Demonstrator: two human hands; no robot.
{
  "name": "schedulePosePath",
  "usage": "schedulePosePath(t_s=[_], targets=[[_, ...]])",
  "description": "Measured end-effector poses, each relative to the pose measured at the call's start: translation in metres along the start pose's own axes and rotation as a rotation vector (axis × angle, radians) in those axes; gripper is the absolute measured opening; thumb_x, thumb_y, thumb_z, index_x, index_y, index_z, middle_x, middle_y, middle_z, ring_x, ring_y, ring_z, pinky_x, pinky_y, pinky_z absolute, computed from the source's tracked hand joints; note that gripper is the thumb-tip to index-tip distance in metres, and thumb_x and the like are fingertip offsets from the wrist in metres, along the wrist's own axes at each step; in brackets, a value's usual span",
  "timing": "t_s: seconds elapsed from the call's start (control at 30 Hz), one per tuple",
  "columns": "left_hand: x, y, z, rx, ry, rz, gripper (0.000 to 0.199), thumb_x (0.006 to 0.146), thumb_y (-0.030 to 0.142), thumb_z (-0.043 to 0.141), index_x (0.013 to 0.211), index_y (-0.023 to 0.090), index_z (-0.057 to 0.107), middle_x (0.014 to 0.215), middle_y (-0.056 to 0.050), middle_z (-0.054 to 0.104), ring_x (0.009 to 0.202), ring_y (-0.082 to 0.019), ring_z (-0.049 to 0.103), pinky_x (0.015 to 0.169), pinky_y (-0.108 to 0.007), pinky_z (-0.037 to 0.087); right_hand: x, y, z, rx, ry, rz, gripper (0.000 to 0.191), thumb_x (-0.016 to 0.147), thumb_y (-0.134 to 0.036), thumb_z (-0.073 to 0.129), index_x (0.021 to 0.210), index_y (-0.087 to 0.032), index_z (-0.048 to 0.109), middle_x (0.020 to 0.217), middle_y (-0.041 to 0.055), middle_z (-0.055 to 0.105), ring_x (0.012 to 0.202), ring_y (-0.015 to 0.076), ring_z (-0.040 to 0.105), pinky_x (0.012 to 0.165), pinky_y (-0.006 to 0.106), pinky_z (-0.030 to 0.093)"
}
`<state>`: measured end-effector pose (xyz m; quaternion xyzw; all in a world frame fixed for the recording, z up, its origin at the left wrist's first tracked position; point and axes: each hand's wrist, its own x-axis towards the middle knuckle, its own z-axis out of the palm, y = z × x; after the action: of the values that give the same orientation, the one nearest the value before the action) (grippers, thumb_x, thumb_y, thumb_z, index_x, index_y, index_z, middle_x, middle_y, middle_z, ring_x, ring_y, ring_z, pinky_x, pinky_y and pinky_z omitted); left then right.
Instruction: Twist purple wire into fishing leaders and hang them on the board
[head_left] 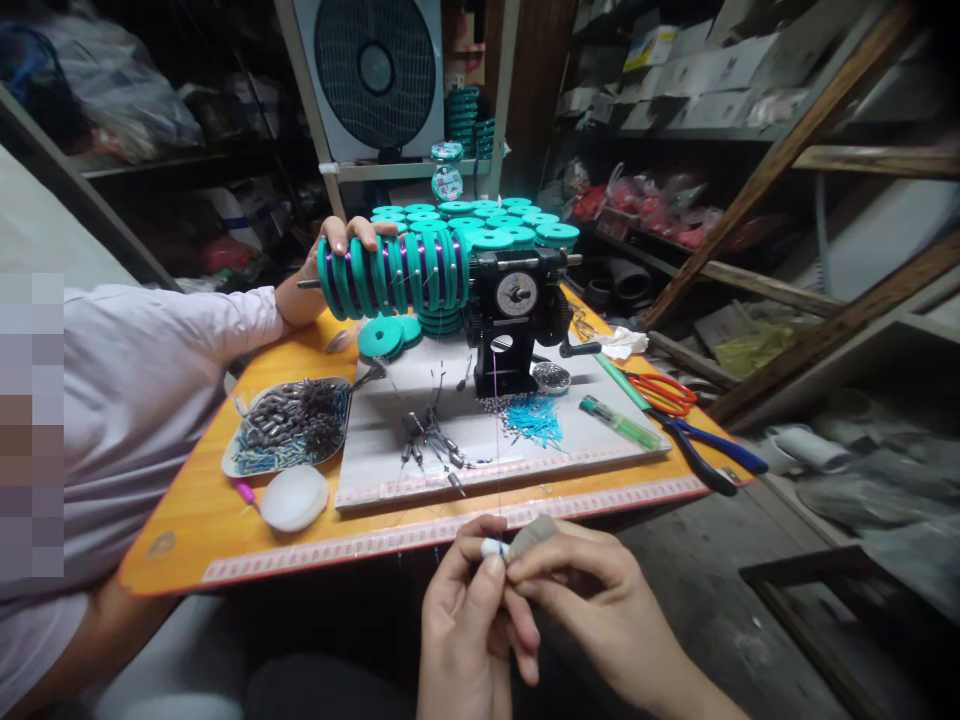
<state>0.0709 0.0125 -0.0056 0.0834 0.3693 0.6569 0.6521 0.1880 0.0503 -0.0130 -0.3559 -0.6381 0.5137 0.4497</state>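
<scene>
One thin straight line (496,435) clamped in left hand (474,600); right hand (589,580) pinched together alongside; round teal spools (491,240) beyond

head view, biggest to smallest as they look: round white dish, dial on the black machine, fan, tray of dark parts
Fan, though farthest back
Tray of dark parts
Round white dish
Dial

- Fan (376,68), far beyond the left hand (472,610)
- White boxes (724,75), far beyond the right hand (592,585), to its right
- Slanting wooden beam (780,160), right of that hand
</scene>
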Motion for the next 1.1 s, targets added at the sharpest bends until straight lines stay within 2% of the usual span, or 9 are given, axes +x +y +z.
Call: schedulePosePath(t_s=[0.2,0.37,0.47,0.57,0.67,0.77,0.83,0.97,1.1], targets=[[-0.001,0.003,0.0,-0.022,-0.019,-0.067,0.03,0.064,0.036,0.086,0.084,0.017,0.074,0.038,0.003,0.056,0.024,-0.001,0.04,0.027,-0.005,0.029,-0.006,0.0,0.003,-0.034,0.063,-0.028,0.01,0.084,-0.018,0.069,0.079,-0.025,0.074,0.074,0.0,0.07,0.069,0.0119,0.064,0.061,0.018,0.049],[-0.001,0.002,0.0,0.008,-0.033,-0.036,0.031,0.065,0.037,0.085,0.084,0.016,0.073,0.039,0.002,0.057,0.025,-0.001,0.04,0.027,-0.006,0.031,-0.004,-0.002,0.003,0.122,0.02,0.097,0.005,0.083,-0.024,0.073,0.079,-0.025,0.076,0.071,-0.0012,0.065,0.056,0.0075,0.057,0.05,0.015,0.043],[0.0,0.0,-0.001,0.062,-0.019,0.03,0.028,0.066,0.038,0.084,0.077,0.015,0.071,0.039,0.002,0.056,0.027,-0.002,0.043,0.028,-0.006,0.032,-0.005,-0.004,0.001,0.198,-0.027,0.17,0.005,0.084,-0.027,0.072,0.082,-0.026,0.076,0.07,-0.0016,0.066,0.048,0.0056,0.052,0.044,0.015,0.04],[0.001,-0.001,-0.002,0.101,-0.005,0.1,0.026,0.066,0.037,0.084,0.071,0.015,0.07,0.042,0.004,0.053,0.032,-0.006,0.049,0.027,-0.008,0.035,-0.007,-0.009,-0.002,0.054,-0.012,0.119,0.008,0.086,-0.026,0.07,0.083,-0.027,0.077,0.072,0.0004,0.068,0.055,0.0092,0.057,0.05,0.018,0.045],[0.0,-0.001,0.0,0.092,0.005,0.098,0.027,0.064,0.037,0.085,0.07,0.015,0.071,0.046,0.005,0.052,0.033,-0.006,0.051,0.026,-0.008,0.035,-0.008,-0.012,-0.005,-0.134,0.0,0.027,0.011,0.087,-0.025,0.067,0.085,-0.028,0.078,0.08,0.0029,0.067,0.07,0.0137,0.061,0.061,0.022,0.048],[0.0,-0.001,0.001,0.061,0.02,0.061,0.03,0.061,0.038,0.087,0.074,0.015,0.073,0.05,0.003,0.058,0.031,-0.003,0.046,0.026,-0.007,0.033,-0.009,-0.011,-0.005,-0.12,-0.002,0.062,0.012,0.088,-0.029,0.066,0.084,-0.027,0.077,0.082,0.0034,0.064,0.076,0.0149,0.061,0.063,0.022,0.048],[-0.001,0.0,0.001,0.06,0.013,0.042,0.031,0.062,0.039,0.086,0.075,0.014,0.073,0.05,0.001,0.06,0.029,-0.001,0.042,0.026,-0.006,0.032,-0.009,-0.009,-0.005,-0.028,-0.012,0.133,0.012,0.088,-0.032,0.067,0.082,-0.025,0.076,0.078,0.0022,0.063,0.07,0.0126,0.059,0.057,0.019,0.046],[-0.001,0.0,-0.001,0.09,-0.009,0.037,0.029,0.065,0.04,0.085,0.071,0.015,0.072,0.038,0.005,0.051,0.028,-0.001,0.04,0.027,-0.005,0.029,-0.009,-0.005,-0.005,0.183,-0.089,0.26,0.016,0.087,-0.037,0.068,0.085,-0.022,0.073,0.068,-0.0017,0.057,0.046,0.0047,0.043,0.038,0.014,0.032],[0.0,0.001,-0.001,0.097,-0.023,0.004,0.031,0.064,0.04,0.085,0.08,0.016,0.074,0.035,0.006,0.05,0.024,0.001,0.036,0.028,-0.005,0.025,-0.006,-0.006,-0.005,0.216,-0.067,0.249,0.014,0.085,-0.035,0.07,0.084,-0.021,0.073,0.066,-0.0025,0.055,0.047,0.0047,0.042,0.039,0.014,0.033]])
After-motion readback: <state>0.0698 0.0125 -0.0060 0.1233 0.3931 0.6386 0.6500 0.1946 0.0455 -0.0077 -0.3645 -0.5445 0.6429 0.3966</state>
